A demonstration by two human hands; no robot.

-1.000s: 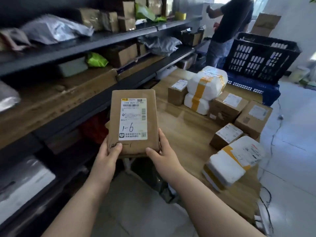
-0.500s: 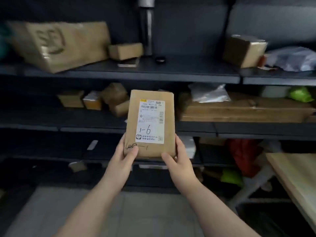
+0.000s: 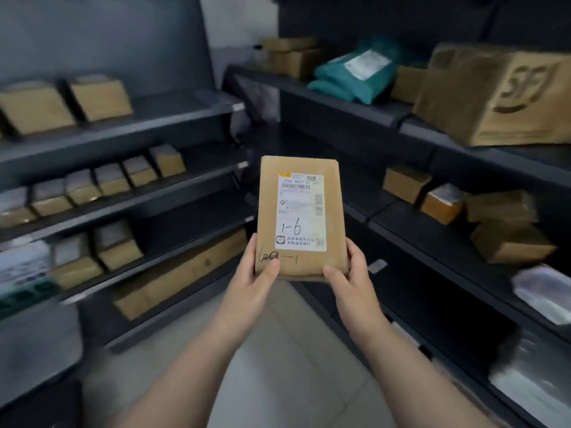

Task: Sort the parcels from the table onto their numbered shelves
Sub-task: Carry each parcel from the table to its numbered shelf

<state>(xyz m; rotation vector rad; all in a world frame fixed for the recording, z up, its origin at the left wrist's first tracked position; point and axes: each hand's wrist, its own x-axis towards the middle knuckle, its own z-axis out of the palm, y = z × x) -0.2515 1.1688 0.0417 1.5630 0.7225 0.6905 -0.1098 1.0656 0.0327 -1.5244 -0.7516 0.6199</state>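
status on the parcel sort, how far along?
Done: boxes already sit on the left shelves and the right shelves. In hand: the brown parcel marked 1-6, gripped at its lower corners by the left hand and right hand, held before the racks, not yet shelved. Left: placing it. The table is out of view, so the remaining count cannot be told.
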